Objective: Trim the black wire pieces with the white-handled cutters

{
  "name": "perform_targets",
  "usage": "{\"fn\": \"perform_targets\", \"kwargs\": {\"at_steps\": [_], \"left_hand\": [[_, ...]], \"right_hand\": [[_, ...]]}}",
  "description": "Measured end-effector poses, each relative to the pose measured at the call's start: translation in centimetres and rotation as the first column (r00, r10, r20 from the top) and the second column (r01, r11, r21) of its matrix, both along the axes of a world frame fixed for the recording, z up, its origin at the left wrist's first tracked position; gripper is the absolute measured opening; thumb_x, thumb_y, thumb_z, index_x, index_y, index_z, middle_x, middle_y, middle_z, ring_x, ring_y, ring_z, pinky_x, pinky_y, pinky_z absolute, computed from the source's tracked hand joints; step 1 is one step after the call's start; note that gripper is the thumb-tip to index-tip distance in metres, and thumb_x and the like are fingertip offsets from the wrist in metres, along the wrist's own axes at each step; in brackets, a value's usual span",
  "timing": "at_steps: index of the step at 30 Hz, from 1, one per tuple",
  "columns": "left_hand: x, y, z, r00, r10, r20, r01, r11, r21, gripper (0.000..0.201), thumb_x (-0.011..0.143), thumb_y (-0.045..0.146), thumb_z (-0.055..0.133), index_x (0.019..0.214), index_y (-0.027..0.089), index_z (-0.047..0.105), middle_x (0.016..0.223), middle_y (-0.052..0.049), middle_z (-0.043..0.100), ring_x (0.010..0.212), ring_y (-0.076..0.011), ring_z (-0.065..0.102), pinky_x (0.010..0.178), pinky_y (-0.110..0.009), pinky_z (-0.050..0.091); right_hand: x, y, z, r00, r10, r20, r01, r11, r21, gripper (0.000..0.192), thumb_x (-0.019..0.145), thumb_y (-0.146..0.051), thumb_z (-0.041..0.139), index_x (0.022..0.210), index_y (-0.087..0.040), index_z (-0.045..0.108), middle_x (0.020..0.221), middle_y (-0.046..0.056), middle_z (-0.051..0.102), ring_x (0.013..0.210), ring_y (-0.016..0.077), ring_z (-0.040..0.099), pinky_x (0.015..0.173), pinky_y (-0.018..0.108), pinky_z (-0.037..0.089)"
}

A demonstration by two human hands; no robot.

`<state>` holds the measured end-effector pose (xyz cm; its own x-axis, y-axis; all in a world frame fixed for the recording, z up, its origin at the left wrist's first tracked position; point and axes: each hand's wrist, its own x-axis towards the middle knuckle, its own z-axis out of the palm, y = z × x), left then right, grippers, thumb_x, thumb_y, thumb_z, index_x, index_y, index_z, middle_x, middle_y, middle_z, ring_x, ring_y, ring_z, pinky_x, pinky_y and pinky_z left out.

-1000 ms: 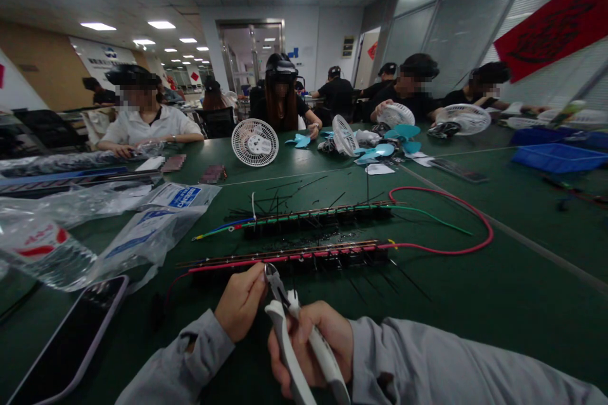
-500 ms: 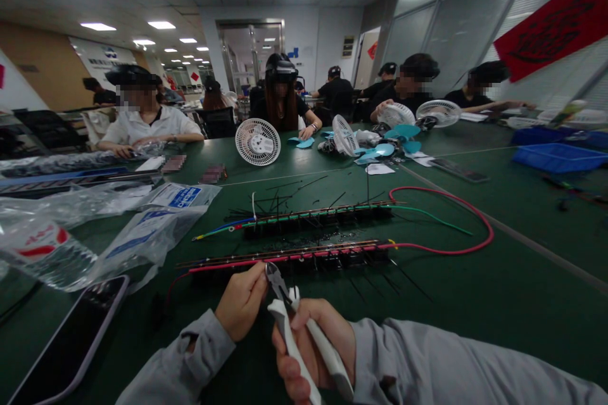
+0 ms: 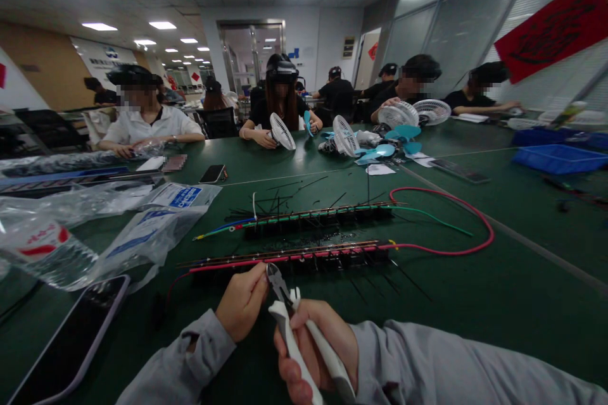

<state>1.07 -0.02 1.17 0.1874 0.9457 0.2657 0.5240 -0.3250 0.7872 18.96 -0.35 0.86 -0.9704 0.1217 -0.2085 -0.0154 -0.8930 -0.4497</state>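
My right hand is wrapped around the white handles of diagonal cutters, whose jaws point up and left. My left hand is closed right beside the jaw tips, its thumb and fingers pinched together; whatever lies between them is hidden. Just beyond both hands runs a long dark strip assembly with a red cable along it. Farther back lies a second such strip with a green wire and a white tie standing up at its left end. Thin black cable ties stick out around both.
To the left are a phone, a water bottle and plastic bags. Across the green table, people handle white fan grilles and blue fan blades. A blue tray stands at the right.
Both my hands and the cutters have stayed almost still. Across the table, a person has tilted a white fan grille sideways and lifted a blue fan blade off the table.
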Motion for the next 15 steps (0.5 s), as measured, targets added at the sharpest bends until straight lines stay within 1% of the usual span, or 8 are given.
{"fn": "perform_targets", "kwargs": {"at_steps": [10,15], "left_hand": [[-0.03,-0.14,-0.06,1.000,-0.003,0.015,0.003,1.000,0.006,0.029,0.092,0.031,0.031,0.074,0.017,0.050,0.053,0.004,0.043,0.045,-0.0102,0.040,0.046,-0.021,0.030],[-0.03,-0.03,-0.12,1.000,0.012,0.001,-0.012,1.000,0.021,0.029,0.092,0.030,0.031,0.072,0.018,0.048,0.054,0.004,0.043,0.046,-0.0104,0.041,0.047,-0.022,0.030]], "right_hand": [[0.17,0.06,0.00,1.000,0.010,-0.013,-0.010,1.000,-0.015,0.034,0.067,-0.039,0.035,0.082,-0.014,0.052,0.060,0.004,0.053,0.049,0.0167,0.049,0.052,0.033,0.039],[0.09,0.34,0.04,0.999,0.005,-0.038,-0.005,1.000,-0.018,0.034,0.066,-0.037,0.035,0.083,-0.013,0.052,0.062,0.006,0.057,0.050,0.0176,0.053,0.053,0.033,0.041]]}}
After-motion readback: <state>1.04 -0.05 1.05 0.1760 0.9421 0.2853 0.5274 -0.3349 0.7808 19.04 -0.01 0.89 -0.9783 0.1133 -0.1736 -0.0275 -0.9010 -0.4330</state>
